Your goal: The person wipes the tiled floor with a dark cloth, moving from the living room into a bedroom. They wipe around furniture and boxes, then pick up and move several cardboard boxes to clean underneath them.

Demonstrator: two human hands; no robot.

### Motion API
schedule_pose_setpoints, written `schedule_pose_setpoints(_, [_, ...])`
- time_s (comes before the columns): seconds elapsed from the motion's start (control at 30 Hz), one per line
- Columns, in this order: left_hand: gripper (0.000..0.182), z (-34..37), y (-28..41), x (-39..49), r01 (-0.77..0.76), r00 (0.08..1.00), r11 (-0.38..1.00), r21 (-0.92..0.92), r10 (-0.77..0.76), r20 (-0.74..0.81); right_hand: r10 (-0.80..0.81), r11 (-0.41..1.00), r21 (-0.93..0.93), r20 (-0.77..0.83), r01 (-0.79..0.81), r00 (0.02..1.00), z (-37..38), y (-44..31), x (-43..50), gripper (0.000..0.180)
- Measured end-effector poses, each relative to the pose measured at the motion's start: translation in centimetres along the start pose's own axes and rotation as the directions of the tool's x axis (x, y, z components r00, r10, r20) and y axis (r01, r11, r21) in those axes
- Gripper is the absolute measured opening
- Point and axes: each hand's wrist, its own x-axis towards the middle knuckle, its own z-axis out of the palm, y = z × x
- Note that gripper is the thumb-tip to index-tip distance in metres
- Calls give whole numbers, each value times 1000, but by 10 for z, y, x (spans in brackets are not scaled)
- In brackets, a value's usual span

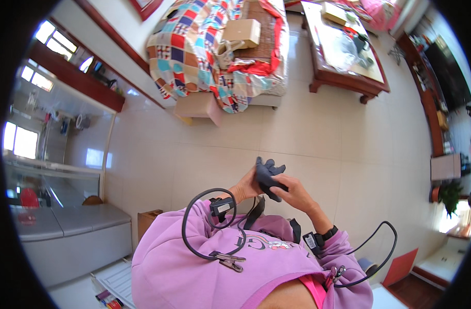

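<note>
A dark grey glove (267,175) is partly on my left hand (247,185), covering the fingers; the wrist and the back part of the hand are bare. My right hand (293,192) is bare and pinches the glove's edge between thumb and fingers. Both hands are in front of my chest, above the tiled floor. Each wrist bears a strapped black device, the left one (222,207) and the right one (312,241), with black cables looping to metal clips (229,260) on the pink sweatshirt (181,255).
Ahead stands a bed with a patchwork cover (177,50) and a cardboard box (243,33). A low wooden table (347,79) holds plastic bags. A pink stool (198,108) touches the bed. At the left is a grey chest freezer (77,231), at the right a potted plant (449,197).
</note>
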Motion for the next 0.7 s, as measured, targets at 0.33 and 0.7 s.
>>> schedule_pose_setpoints(0.33, [45, -55, 102, -69, -292, 956, 956, -16, 293, 1, 140, 986, 31, 386, -165, 912, 45, -21, 193, 30])
schedule_pose_setpoints(0.7, [41, -60, 219, -110, -739, 670, 660, -136, 701, -244, -73, 990, -104, 212, 97, 974, 82, 16, 392, 28])
